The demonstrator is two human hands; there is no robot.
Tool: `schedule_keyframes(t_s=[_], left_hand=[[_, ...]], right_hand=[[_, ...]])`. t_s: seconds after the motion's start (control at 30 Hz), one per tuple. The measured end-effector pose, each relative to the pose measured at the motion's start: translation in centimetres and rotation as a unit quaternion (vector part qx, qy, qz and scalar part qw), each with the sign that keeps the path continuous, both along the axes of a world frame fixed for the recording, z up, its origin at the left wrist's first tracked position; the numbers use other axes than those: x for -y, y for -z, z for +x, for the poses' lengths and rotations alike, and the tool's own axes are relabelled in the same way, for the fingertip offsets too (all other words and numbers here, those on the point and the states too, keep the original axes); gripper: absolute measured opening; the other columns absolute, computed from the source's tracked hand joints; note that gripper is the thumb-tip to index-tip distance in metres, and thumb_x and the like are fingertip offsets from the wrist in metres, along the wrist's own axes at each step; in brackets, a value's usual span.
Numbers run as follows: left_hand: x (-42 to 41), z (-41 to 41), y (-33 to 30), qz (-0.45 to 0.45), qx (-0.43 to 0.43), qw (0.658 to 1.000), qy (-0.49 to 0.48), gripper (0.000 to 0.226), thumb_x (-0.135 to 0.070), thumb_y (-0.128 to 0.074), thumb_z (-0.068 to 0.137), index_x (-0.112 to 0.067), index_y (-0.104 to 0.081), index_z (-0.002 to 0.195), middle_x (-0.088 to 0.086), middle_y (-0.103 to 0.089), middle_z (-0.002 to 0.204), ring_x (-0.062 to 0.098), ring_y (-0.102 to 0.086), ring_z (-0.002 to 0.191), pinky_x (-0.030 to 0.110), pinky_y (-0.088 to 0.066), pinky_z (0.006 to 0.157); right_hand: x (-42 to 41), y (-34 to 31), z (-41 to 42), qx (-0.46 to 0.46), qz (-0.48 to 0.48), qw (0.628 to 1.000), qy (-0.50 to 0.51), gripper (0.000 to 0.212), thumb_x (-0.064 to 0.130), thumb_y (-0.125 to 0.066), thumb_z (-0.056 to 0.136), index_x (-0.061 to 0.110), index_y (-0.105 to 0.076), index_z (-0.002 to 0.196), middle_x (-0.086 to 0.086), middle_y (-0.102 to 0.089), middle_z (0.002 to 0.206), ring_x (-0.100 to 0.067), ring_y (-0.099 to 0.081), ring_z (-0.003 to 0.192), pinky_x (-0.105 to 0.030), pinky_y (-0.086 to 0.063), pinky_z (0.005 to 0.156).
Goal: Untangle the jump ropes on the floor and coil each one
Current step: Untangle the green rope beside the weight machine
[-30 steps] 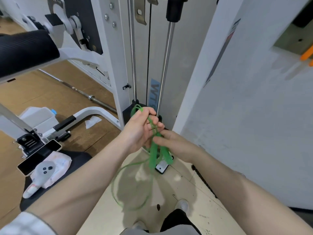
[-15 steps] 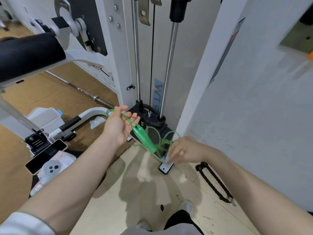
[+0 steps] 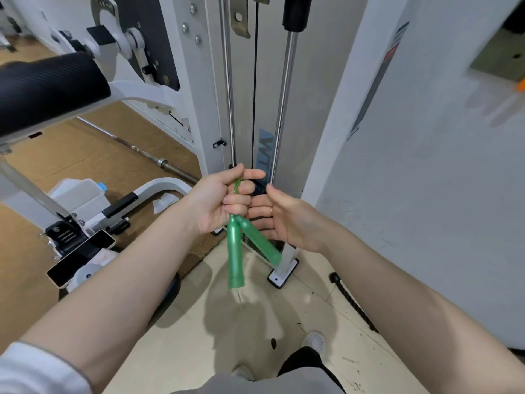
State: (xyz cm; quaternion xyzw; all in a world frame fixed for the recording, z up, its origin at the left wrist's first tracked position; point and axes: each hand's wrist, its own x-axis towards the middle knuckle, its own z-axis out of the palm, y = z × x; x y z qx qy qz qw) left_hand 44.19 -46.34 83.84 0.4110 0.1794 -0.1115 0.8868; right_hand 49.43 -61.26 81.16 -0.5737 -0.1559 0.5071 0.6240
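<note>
**Green rope gathered in the left fist, handles hanging**

At nine o'clock a black padded roller juts from the white gym machine, with a phone lying face-up lower down, near eight o'clock.

Just left of centre, the left hand has its fingers curled tight round the green jump rope, thumb and forefinger pinching the cord where it pokes out at the top. The two green handles hang below the fist, splayed toward six and five o'clock. How much cord is bunched inside the fist cannot be told.

Just right of centre, the right hand holds nothing: fingers spread and loosely bent, palm turned toward the handles, close beside them but apart.

At four o'clock a black rope lies on the tiled floor by the wall, presumably the next one to coil.

To finish this coil well, the right hand should probably square the handles together while the left keeps the loops pinched, so nothing springs loose when it is set down.
</note>
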Motion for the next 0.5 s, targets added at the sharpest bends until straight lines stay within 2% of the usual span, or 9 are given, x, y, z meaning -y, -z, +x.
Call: schedule_keyframes(t_s=[0.1,0.17,0.2,0.27,0.37,0.43,0.5], left_hand=[[0.1,-0.3,0.0,0.002,-0.016,0.999,0.041,0.037,-0.029,-0.031,0.101,-0.004,-0.055,0.088,0.0,-0.051,0.052,0.005,-0.04,0.034,0.014,-0.037,0.034],[0.3,-0.8,0.0,0.047,-0.015,0.994,0.094,0.043,-0.03,-0.029,0.101,-0.001,-0.058,0.088,0.008,-0.062,0.06,0.011,-0.054,0.043,0.02,-0.049,0.043],[0.4,-1.0,0.0,0.083,-0.013,0.989,0.118,0.046,-0.03,-0.028,0.101,0.002,-0.059,0.091,0.013,-0.066,0.068,0.015,-0.061,0.05,0.024,-0.053,0.049],[0.4,-1.5,0.0,0.152,-0.015,0.977,0.147,0.048,-0.029,-0.028,0.102,0.007,-0.06,0.102,0.021,-0.069,0.086,0.022,-0.069,0.068,0.031,-0.059,0.062],[-0.1,-2.0,0.3,0.22,-0.028,0.963,0.152,0.042,-0.025,-0.03,0.102,0.001,-0.063,0.101,0.02,-0.07,0.094,0.025,-0.069,0.083,0.033,-0.056,0.077],[-0.7,-2.2,0.7,0.282,-0.046,0.951,0.118,0.04,-0.023,-0.028,0.103,-0.003,-0.062,0.097,0.015,-0.069,0.092,0.021,-0.066,0.081,0.029,-0.055,0.078],[-1.7,-2.2,1.3,0.301,-0.056,0.951,0.043,0.039,-0.02,-0.026,0.104,-0.005,-0.059,0.092,0.009,-0.063,0.082,0.014,-0.059,0.066,0.023,-0.052,0.066]], right_hand=[[-1.7,-0.2,-0.3,0.048,0.008,0.997,0.057,0.031,0.04,-0.04,0.098,0.018,-0.058,0.088,0.006,-0.06,0.066,-0.01,-0.057,0.063,-0.031,-0.044,0.079],[-2.6,-0.6,-0.3,0.023,0.037,0.994,0.105,0.028,0.033,-0.044,0.098,0.015,-0.053,0.078,0.004,-0.048,0.052,-0.01,-0.048,0.05,-0.025,-0.046,0.061],[-2.8,-0.7,-0.1,0.023,0.042,0.991,0.122,0.026,0.029,-0.045,0.098,0.013,-0.054,0.079,0.003,-0.044,0.05,-0.01,-0.045,0.047,-0.023,-0.041,0.052],[-2.9,-0.8,0.2,0.052,0.018,0.99,0.129,0.024,0.021,-0.047,0.097,0.01,-0.06,0.08,-0.004,-0.046,0.055,-0.013,-0.044,0.051,-0.026,-0.033,0.051],[-2.5,-0.8,0.5,0.074,-0.02,0.99,0.119,0.018,0.011,-0.052,0.093,0.01,-0.062,0.078,-0.006,-0.054,0.066,-0.014,-0.054,0.059,-0.024,-0.042,0.057],[-1.9,-0.3,1.1,0.09,-0.09,0.978,0.165,0.018,0.009,-0.051,0.091,0.012,-0.059,0.074,-0.004,-0.06,0.07,-0.015,-0.059,0.064,-0.024,-0.049,0.063],[-1.1,1.0,2.3,0.101,-0.175,0.952,0.231,0.024,0.01,-0.044,0.091,0.012,-0.053,0.07,-0.004,-0.059,0.067,-0.016,-0.059,0.06,-0.022,-0.048,0.058]])
